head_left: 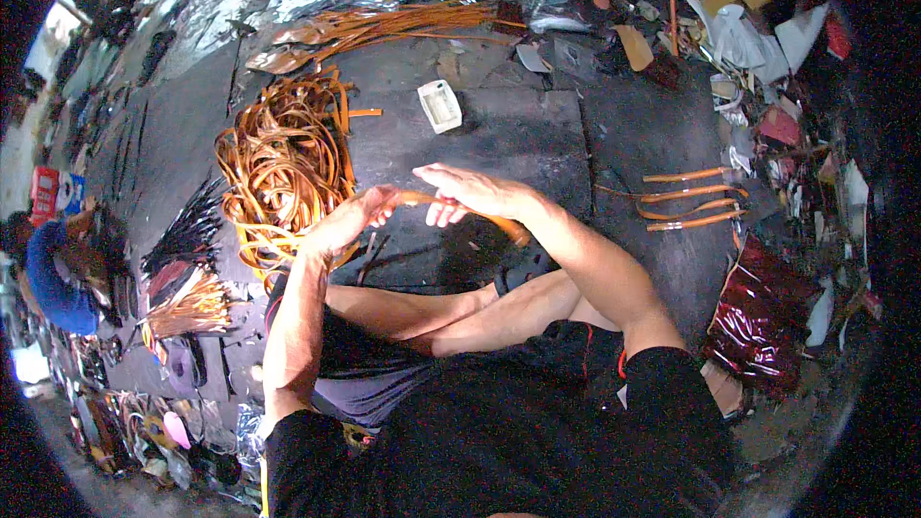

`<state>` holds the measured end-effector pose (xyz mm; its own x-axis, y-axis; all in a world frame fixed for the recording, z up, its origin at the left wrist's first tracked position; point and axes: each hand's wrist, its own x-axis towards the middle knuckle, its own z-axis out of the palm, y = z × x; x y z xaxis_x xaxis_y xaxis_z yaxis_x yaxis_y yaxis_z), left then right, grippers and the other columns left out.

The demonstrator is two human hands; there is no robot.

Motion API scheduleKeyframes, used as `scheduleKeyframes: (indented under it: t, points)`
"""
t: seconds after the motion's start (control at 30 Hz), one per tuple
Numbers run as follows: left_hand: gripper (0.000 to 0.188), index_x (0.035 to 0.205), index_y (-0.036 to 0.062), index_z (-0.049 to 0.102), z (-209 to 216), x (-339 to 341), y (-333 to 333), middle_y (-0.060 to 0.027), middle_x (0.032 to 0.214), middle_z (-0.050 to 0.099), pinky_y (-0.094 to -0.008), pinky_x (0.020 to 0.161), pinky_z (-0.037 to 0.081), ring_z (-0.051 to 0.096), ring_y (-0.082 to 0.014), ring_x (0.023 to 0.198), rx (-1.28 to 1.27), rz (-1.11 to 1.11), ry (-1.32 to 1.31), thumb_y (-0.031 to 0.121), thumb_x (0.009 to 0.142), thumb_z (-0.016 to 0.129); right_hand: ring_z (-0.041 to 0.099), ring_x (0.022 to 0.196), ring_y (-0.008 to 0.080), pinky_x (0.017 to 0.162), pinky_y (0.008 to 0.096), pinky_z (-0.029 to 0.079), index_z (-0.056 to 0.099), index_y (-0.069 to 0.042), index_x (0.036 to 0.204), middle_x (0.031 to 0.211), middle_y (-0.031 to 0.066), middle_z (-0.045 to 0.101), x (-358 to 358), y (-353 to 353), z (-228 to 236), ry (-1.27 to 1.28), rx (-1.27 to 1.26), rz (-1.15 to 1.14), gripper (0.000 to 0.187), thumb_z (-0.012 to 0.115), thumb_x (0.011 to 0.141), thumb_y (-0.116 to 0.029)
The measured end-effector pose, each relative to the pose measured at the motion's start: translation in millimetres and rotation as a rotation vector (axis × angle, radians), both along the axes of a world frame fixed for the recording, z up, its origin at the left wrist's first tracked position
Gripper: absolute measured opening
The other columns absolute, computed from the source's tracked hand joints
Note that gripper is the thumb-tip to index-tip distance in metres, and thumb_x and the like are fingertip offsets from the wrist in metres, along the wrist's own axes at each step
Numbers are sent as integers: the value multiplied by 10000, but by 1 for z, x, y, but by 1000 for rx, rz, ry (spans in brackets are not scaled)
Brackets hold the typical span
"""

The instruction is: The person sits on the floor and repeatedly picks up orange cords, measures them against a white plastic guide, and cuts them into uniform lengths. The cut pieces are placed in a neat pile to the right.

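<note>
Head view: at far left we log a co-worker in a blue top (59, 278), bent low, then a bundle of black strips (195, 227) with a bundle of tan strips (197, 305) just below it in the frame. Next, a big loose tangle of glossy brown straps (288, 158) on the dark floor (547, 115).

The left hand (343, 223) comes in at the right edge of that tangle, fingers curled in, thumb and fingertips apparently pinched on one end of a tan strap (419, 199). That strap is off the floor, running between the two hands, above the crossed legs (460, 317). Beyond it sits a small white tray (439, 105).

The right hand (477, 194) lies over the strap, fingers fairly straight and loosely spread; we cannot tell whether it grips or just lets the strap run under the palm. Past it, the strap's other end angles down toward the right forearm.

Handling, our guess: light, bendy but springy, likely to curl back, smooth enough to slide, not fragile. We'd pinch it flat near each end and hold it lightly taut.

Well apart on the right: a few short strap lengths (683, 176) laid side by side, then a shiny dark red sheet (758, 315)
</note>
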<state>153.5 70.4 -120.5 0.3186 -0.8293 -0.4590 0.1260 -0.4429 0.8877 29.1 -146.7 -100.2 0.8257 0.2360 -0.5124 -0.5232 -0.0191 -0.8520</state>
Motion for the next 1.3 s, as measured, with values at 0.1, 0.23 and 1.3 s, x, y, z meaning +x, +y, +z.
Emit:
scheduleKeyframes:
  t: [0.1,0.23,1.3]
  points:
    - [418,1184,12,562,26,-11,-12,-30,1087,585,-251,853,439,510,-116,997,36,-68,-176,365,984,460,550,713,102,628,271,460,413,-125,1376,833,52,614,-6,-8,-9,-254,-20,2,455,447,986,-357]
    - [329,972,42,594,28,7,-15,16,884,556,-250,732,423,493,-84,858,55,-239,-145,368,944,565,491,640,71,584,225,420,528,-120,1296,752,-1,561,-16,-47,10,-258,-214,76,356,543,954,-217]
    - [151,949,57,623,-183,24,-116,-113,742,669,-356,686,504,664,-243,706,-131,138,-430,146,832,590,479,1121,314,965,443,374,619,-122,1162,1168,125,558,8,-161,-91,-680,-1374,-381,503,712,769,-422]
